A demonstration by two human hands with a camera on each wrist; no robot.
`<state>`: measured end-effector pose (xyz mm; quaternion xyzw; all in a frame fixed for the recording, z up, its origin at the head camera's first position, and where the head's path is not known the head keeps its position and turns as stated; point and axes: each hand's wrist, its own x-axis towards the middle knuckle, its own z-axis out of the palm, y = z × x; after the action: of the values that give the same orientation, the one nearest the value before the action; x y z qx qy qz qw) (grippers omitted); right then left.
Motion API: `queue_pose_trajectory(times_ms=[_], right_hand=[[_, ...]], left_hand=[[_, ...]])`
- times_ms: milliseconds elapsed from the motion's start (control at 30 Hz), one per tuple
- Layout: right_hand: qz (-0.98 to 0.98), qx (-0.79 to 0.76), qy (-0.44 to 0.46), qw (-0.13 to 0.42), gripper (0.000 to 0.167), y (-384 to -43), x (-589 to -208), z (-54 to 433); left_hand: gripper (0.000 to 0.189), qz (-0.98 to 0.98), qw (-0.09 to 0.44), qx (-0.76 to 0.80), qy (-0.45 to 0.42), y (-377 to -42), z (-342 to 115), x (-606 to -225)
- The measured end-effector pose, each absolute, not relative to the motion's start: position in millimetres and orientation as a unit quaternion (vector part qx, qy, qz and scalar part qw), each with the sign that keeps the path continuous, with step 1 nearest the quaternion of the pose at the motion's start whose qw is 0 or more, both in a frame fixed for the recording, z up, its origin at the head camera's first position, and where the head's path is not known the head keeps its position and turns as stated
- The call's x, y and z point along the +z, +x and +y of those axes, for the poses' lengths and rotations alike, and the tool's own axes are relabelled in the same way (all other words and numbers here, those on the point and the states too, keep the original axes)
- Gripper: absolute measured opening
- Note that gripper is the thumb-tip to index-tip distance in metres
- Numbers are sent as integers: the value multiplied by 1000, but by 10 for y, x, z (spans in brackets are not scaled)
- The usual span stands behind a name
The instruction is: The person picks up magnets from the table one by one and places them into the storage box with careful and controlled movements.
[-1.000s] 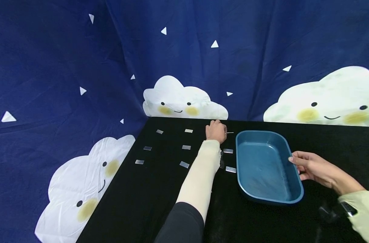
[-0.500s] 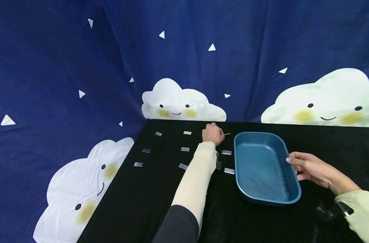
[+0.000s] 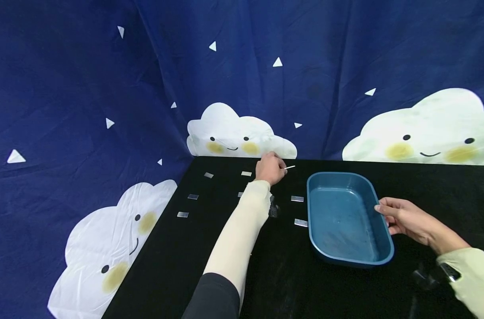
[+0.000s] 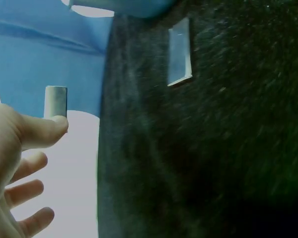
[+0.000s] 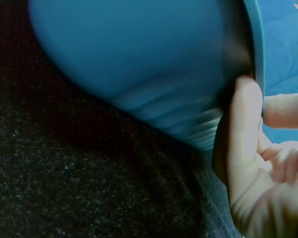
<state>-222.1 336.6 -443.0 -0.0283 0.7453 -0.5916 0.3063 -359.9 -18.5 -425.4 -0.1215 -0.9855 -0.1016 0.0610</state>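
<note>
Near the table's back edge, my left hand (image 3: 270, 169) pinches a small thin rectangular metallic piece (image 4: 55, 101) between thumb and fingers; it shows as a pale sliver in the head view. The other fingers are spread apart in the left wrist view. To the right stands a deep blue plastic basin (image 3: 345, 221) with rounded corners, and nothing is seen inside it. My right hand (image 3: 405, 221) holds its right rim, thumb on one side and fingers on the other, as the right wrist view also shows.
More small flat pieces lie spaced out in rows on the black tabletop (image 3: 158, 274), such as one left piece (image 3: 182, 214) and two pieces beside the basin, the nearer piece (image 3: 300, 223) close to its wall. My left forearm hides part of the middle row. A blue cloud-patterned curtain (image 3: 242, 71) hangs behind.
My left hand has shifted left with the pinched piece, away from the basin. Its forearm now covers more of the middle pieces. The right hand and basin stay in place.
</note>
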Motion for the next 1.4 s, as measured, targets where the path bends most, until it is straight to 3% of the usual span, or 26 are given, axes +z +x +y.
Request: queue_pose_trajectory(times_ms=[600, 900, 1400], right_hand=[[753, -587, -16, 297, 18, -2239, -4435, 3335], [752, -584, -22, 304, 18, -2246, -4433, 3346], [771, -567, -23, 289, 20, -2241, -4417, 3322]], left_hand=[[13, -973, 109, -117, -165, -3428, -557, -4073], [13, -958, 150, -123, -210, -3263, -517, -3965], [13, -944, 169, -143, -245, -3045, -368, -3850]])
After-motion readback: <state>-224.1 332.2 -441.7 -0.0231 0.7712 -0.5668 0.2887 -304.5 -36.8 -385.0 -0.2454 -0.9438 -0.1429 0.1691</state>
